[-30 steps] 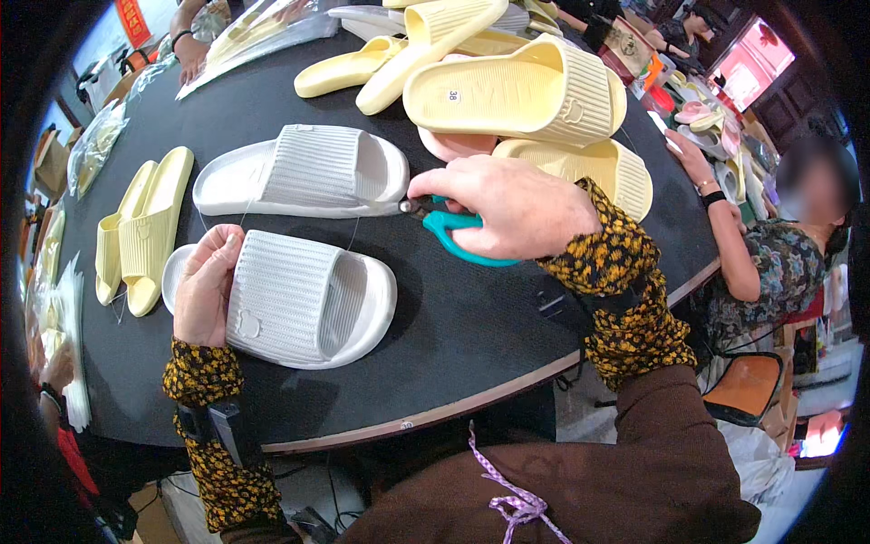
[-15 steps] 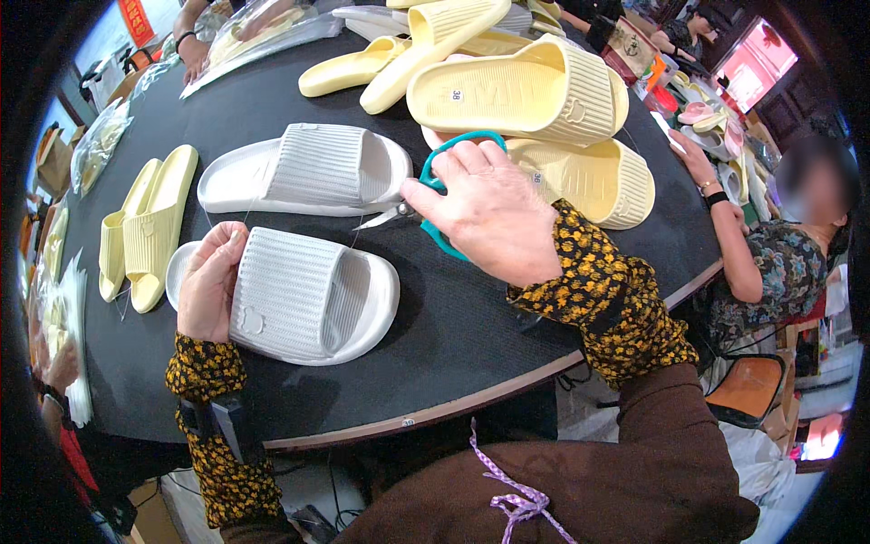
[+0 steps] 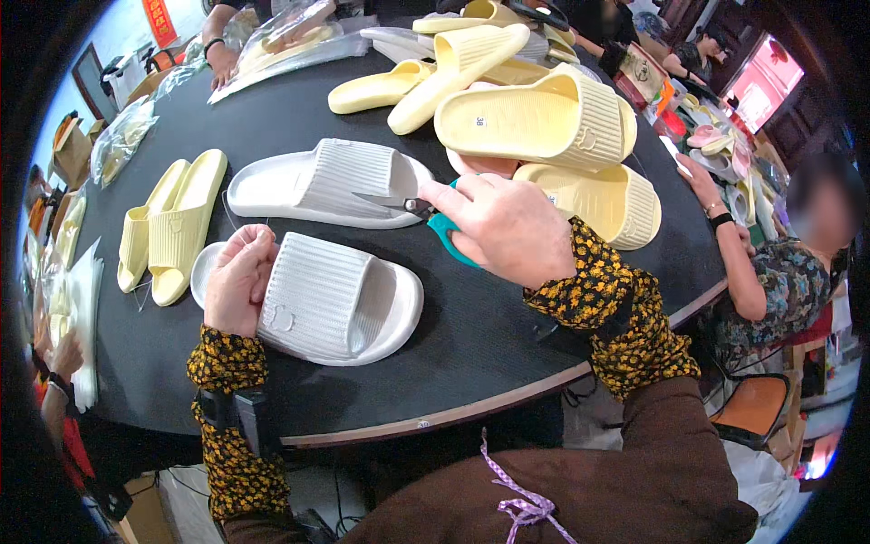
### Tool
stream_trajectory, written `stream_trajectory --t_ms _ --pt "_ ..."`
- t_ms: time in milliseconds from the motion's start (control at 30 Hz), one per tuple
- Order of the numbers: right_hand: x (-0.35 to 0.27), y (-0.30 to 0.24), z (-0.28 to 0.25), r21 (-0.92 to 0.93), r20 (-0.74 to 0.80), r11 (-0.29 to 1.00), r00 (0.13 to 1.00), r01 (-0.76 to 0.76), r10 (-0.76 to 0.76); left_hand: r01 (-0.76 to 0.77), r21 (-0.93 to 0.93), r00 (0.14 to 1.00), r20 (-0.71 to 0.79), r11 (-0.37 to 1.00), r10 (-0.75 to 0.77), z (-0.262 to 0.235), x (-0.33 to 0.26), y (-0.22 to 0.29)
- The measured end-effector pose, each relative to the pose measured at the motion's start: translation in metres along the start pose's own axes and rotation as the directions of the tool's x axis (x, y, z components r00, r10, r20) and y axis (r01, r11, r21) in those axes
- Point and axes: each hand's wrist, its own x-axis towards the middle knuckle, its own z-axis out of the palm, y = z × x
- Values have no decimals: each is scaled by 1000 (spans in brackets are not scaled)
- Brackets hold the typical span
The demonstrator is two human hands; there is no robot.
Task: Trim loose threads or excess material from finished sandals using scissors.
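Note:
Two pale grey slide slippers lie one behind the other on the dark table. My left hand is closed at the near grey slipper, beside its ribbed strap; a thread in the pinch cannot be made out. In my right hand are scissors with teal handles. Their blades point left over the toe end of the far grey slipper, looking nearly closed. A fine thread shows near the far slipper's heel. My right hand is just in front of a pale yellow slipper.
More yellow slippers are piled at the back. Another yellow pair lies at the left. The table's curved edge runs before me. A person stands at the right; another person's hand rests near plastic bags at the back.
The view has shifted, so the table things appear further right. The scissors have turned, their blades moving from the gap between the grey slippers onto the far one. My left hand stays at the near slipper.

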Motion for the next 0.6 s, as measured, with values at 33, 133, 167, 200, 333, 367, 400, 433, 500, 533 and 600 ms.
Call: stream_trajectory --t_ms 33,133,167,200,333,367,400,433,500,533,600 --pt "1 -1 -2 33 21 999 999 -36 35 -34 19 999 -22 999 35 -3 3 -3" --pt "4 -3 1 58 11 998 1000 5 -6 -45 -89 995 -98 995 36 -3 2 -2" --pt "5 -5 2 77 -9 997 1000 6 -5 -47 -106 981 -191 993 26 4 -1 3" --pt "8 -9 -2 143 34 990 999 0 -5 -84 -86 977 -201 993 65 2 -3 6" --pt "12 -25 -7 322 -4 942 995 -96 103 -148 -106 929 -357 983 101 6 -13 21" --pt "14 -26 -6 362 7 928 996 -90 94 -213 -134 921 -357 968 154 2 -12 21" --pt "13 -26 -5 395 30 913 995 -97 92 -263 -123 917 -339 957 209 1 -13 20" --pt "13 -27 -1 444 70 886 991 -136 116 -295 -132 909 -345 946 235 -1 -14 23" --pt "12 -30 4 498 94 850 986 -169 141 -376 -146 891 -329 915 313 -7 -21 26" --pt "11 -32 7 520 99 835 984 -179 149 -399 -162 873 -367 903 320 -7 -29 30" --pt "7 -32 7 614 47 771 983 -171 180 -449 -137 841 -399 883 366 -3 -46 41"
